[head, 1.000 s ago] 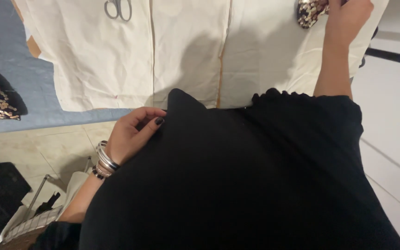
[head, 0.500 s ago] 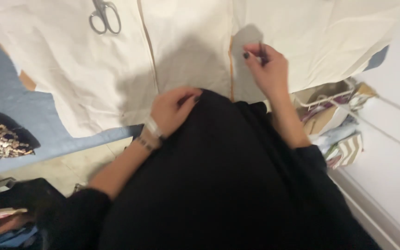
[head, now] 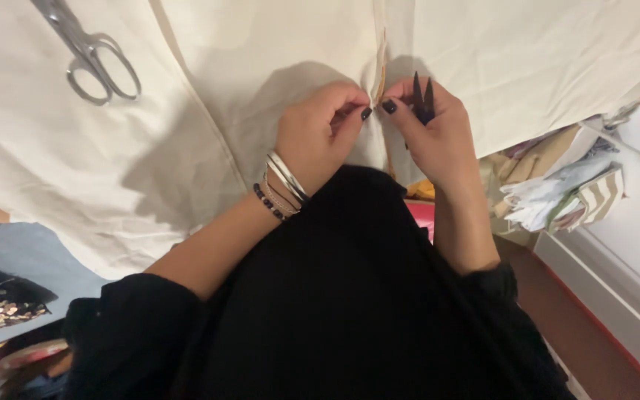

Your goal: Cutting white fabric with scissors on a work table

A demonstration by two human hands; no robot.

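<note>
A single head-worn camera looked steeply down from just above the person's chest, close to the work. The cream fabric (head: 187,148) filled the upper frame, with the scissors (head: 90,55) at upper left. The left hand (head: 320,133) and right hand (head: 435,137) met near top centre; black clothing filled the bottom.

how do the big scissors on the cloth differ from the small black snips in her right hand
The big scissors are silver metal with loop handles; the small snips are black and far shorter. The scissors lie untouched on the cream cloth; the snips are held in the right hand, tips up.
</note>
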